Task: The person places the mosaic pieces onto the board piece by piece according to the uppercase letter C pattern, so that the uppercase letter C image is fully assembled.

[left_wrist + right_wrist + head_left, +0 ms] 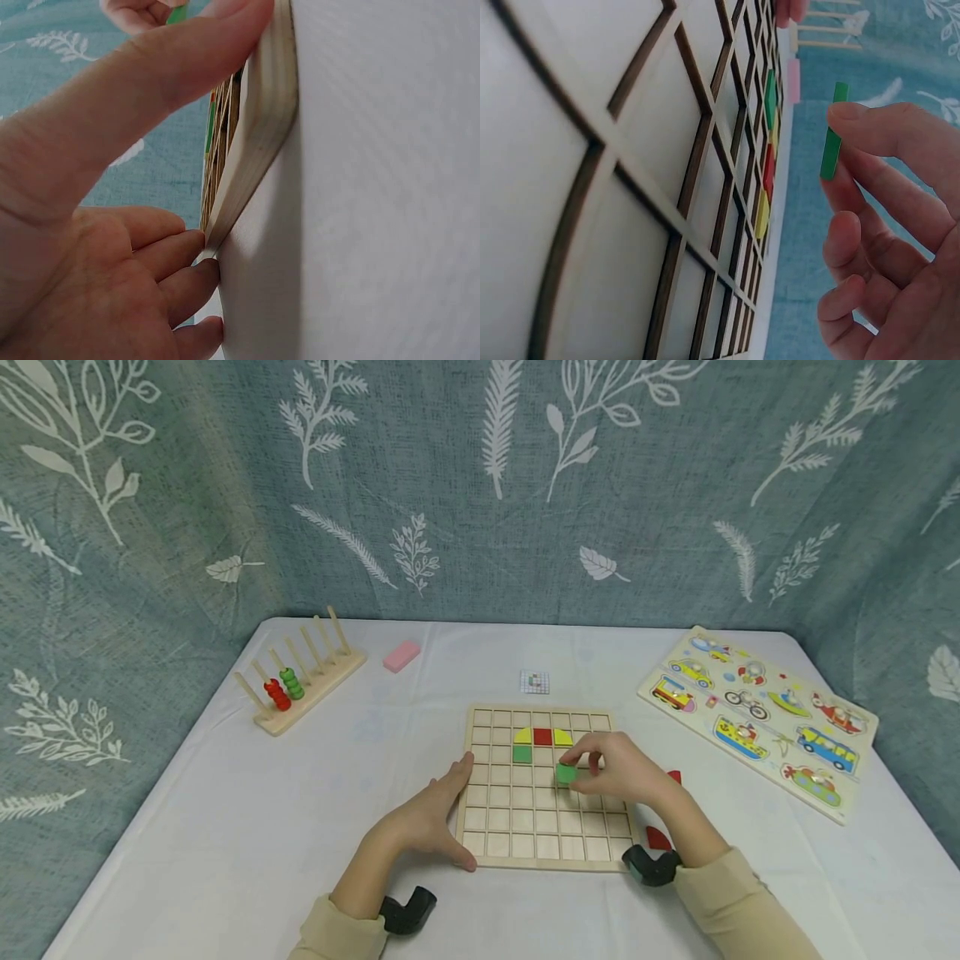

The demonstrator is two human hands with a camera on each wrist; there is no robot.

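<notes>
Grid board (pixel 547 863): holds two yellow pieces (pixel 522 737), red tile (pixel 542 737), green tile (pixel 522 754). Right hand (pixel 611 768): grip pinches second green tile (pixel 566 774). Left hand (pixel 431 810): grip wide, touches board. Red pieces (pixel 658 838): partly hidden.

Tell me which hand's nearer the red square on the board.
Right. The right hand, pinching a green tile, is just right of the red square; the left hand is farther, at the left edge of the board.

Soft light, faint shadows, dimmer wrist views
</notes>
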